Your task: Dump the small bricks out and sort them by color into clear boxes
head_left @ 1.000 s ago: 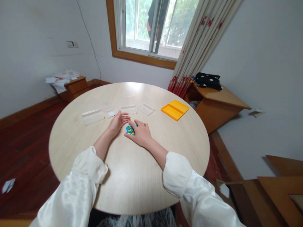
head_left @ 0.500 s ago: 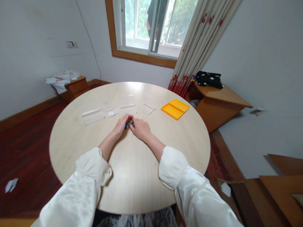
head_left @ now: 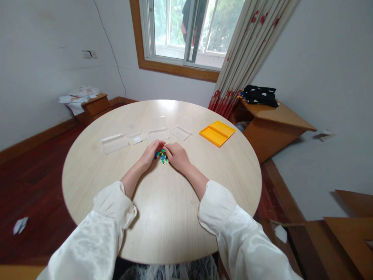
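A small heap of tiny colourful pieces [head_left: 162, 156], blue, green, yellow and white, lies on the table between my hands. They look like little plastic bits, too small to name exactly. My left hand [head_left: 149, 155] curves around the heap's left and far side, its fingers stretched out. On the right, my right hand [head_left: 178, 156] lies beside the pieces with bent fingers apart, its fingertips close to those of the left. Some pieces are partly hidden under the fingers.
Beyond my hands stand several clear plastic boxes, including a long one [head_left: 114, 144] at the left and another [head_left: 180, 133] at the right. A yellow two-part tray [head_left: 217, 134] lies farther right on the round table [head_left: 163, 217]. A wooden cabinet [head_left: 276, 120] holds a black cloth [head_left: 260, 96].
My right hand has moved slightly right, away from the left, uncovering more of the colourful pieces. My left hand has hardly moved. The view has shifted slightly.
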`<state>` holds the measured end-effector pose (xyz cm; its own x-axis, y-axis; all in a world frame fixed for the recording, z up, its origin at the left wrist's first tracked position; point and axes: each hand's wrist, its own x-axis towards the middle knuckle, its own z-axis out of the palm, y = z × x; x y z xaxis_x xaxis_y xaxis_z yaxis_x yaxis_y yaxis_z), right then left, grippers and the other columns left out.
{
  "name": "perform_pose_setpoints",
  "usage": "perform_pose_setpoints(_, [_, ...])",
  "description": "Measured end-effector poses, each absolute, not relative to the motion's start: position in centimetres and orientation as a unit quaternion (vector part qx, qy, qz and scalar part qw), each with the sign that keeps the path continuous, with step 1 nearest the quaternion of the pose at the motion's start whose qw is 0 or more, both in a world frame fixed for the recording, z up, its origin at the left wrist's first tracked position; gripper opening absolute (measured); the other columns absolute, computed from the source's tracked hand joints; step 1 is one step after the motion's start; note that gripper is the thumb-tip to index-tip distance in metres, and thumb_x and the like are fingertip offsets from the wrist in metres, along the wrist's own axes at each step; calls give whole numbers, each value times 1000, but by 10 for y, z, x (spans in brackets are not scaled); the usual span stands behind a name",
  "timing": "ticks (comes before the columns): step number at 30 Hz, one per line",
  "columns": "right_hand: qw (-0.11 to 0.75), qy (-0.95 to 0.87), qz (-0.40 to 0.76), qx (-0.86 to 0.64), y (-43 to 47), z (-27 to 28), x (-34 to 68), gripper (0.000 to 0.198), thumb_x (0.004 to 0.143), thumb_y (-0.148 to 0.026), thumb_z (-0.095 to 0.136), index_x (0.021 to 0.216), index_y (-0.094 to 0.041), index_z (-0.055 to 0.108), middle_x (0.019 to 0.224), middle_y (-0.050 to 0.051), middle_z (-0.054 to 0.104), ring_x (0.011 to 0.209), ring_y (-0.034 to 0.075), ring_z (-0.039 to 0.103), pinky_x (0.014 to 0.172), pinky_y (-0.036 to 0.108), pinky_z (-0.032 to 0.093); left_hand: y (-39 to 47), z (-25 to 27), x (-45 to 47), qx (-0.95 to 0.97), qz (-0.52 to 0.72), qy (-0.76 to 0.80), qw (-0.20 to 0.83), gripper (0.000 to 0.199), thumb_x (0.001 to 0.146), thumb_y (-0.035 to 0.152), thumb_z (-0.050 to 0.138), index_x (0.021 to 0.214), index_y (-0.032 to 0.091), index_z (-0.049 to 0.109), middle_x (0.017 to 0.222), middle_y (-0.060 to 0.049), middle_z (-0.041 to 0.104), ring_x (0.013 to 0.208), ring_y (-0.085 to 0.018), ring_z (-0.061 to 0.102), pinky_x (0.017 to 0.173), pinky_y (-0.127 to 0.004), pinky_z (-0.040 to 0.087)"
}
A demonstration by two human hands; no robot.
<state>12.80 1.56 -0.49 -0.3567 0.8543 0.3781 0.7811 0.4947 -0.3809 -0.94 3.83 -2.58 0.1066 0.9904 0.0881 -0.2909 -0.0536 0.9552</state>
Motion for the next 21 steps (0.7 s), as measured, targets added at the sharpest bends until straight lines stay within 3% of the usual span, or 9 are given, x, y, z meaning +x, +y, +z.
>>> perform_pose_setpoints(4, [376, -785, 139, -472, 15, -9, 134, 25, 93, -24, 43, 102, -20, 66, 103, 5, 70, 94, 17, 61, 87, 29, 45, 36, -24, -8, 473, 548, 363, 587, 36, 81, 51, 55, 79, 17, 65, 82, -6, 68, 82, -19, 63, 84, -33, 44])
perform_pose_setpoints(8, [470, -714, 234, -463, 12, -14, 142, 30, 91, -29, 41, 105, -19, 66, 92, 3, 71, 82, 15, 64, 75, 27, 50, 33, -24, -6, 477, 537, 366, 592, 36, 80, 52, 55, 81, 18, 66, 83, -6, 66, 82, -19, 62, 83, -32, 45])
perform_pose_setpoints(11, [508, -672, 247, -479, 11, -17, 151, 34, 91, -35, 39, 104, -17, 65, 93, 6, 71, 88, 16, 65, 81, 29, 50, 31, -23, -5, 473, 547, 379, 578, 35, 79, 52, 57, 81, 18, 65, 85, -5, 64, 84, -18, 60, 83, -32, 45])
perform_pose_setpoints(16, [449, -655, 239, -559, 18, -19, 155, 42, 94, -38, 35, 122, -16, 57, 131, 12, 57, 124, 19, 50, 107, 37, 36, 29, -21, -3, 516, 578, 421, 472, 28, 82, 48, 55, 85, 21, 64, 95, -4, 62, 100, -19, 56, 92, -30, 40])
perform_pose_setpoints(21, [380, -687, 266, -559, 21, -16, 140, 46, 97, -38, 33, 132, -14, 50, 135, 12, 54, 128, 19, 47, 108, 34, 33, 32, -23, 3, 577, 534, 420, 453, 27, 84, 47, 53, 95, 23, 62, 102, -5, 62, 103, -19, 54, 94, -30, 38])
